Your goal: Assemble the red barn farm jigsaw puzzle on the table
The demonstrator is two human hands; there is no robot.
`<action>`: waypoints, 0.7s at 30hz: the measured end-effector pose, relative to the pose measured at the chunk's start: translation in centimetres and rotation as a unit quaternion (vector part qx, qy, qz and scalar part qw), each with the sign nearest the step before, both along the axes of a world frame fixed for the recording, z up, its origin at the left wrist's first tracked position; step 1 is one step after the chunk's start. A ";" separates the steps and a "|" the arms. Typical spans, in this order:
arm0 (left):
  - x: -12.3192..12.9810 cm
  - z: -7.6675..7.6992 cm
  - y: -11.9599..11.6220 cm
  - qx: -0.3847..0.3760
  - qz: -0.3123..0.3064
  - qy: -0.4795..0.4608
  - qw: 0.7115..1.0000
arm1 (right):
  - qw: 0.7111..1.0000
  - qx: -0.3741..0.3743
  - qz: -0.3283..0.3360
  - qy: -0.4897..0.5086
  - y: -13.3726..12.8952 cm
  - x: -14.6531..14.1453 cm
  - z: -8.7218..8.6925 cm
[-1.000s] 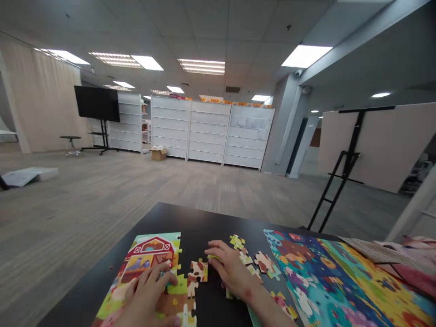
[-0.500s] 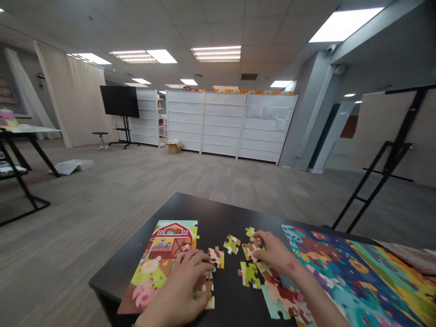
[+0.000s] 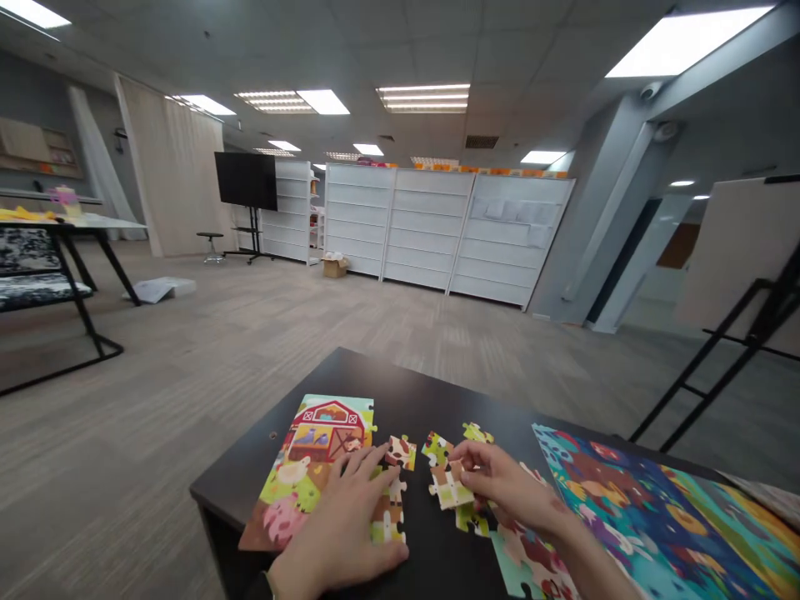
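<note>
My left hand (image 3: 347,521) lies with its fingers spread over the right part of a joined farm puzzle (image 3: 293,492) that shows a red barn and a pink pig. Between the thumb and fingers of my right hand (image 3: 500,483) is a brown and cream puzzle piece (image 3: 451,487), held just above the dark table. A cow-patterned piece (image 3: 401,452) sits beside the puzzle's right edge. Loose green pieces (image 3: 437,448) lie around the held one, one of them (image 3: 472,521) partly under it. Joined pieces with a red-brown animal (image 3: 531,558) are below my right forearm.
The dark table (image 3: 400,383) has its far edge ahead. At the right lies a large blue animal puzzle (image 3: 625,500). Beyond are white shelves (image 3: 425,225), a screen on a stand (image 3: 246,181), a cardboard box (image 3: 335,267) and a black easel frame (image 3: 718,375).
My right hand has picked up the brown and cream piece and moved it toward the left and nearer me. My left hand remains on the barn puzzle. The camera view has turned slightly left.
</note>
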State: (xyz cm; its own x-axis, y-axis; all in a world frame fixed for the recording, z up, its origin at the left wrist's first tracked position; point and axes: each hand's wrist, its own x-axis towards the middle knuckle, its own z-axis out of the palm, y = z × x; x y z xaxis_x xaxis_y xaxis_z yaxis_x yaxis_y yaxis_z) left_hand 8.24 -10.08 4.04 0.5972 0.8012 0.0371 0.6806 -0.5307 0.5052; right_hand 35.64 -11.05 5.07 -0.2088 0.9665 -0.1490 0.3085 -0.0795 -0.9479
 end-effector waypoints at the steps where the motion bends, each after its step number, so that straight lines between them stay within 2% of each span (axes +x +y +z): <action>1: -0.1 0.0 0.0 0.002 -0.003 -0.008 1.000 | 1.000 -0.011 0.006 0.008 -0.1 -0.5 -0.3; 7: -0.4 -0.4 0.2 0.010 -0.025 -0.045 0.999 | 0.997 -0.044 0.026 -0.051 -0.5 -3.6 -2.1; 12: -0.4 -0.5 0.4 0.005 -0.026 -0.051 0.998 | 0.993 -0.034 0.028 -0.107 -0.8 -4.3 -2.2; 16: -0.3 -0.3 0.4 -0.001 -0.024 -0.046 0.999 | 0.984 0.011 0.021 -0.175 -1.0 -4.6 -2.2; 21: -0.2 -0.1 0.4 -0.012 -0.023 -0.036 0.999 | 0.950 0.094 0.010 -0.296 -1.1 -5.4 -1.5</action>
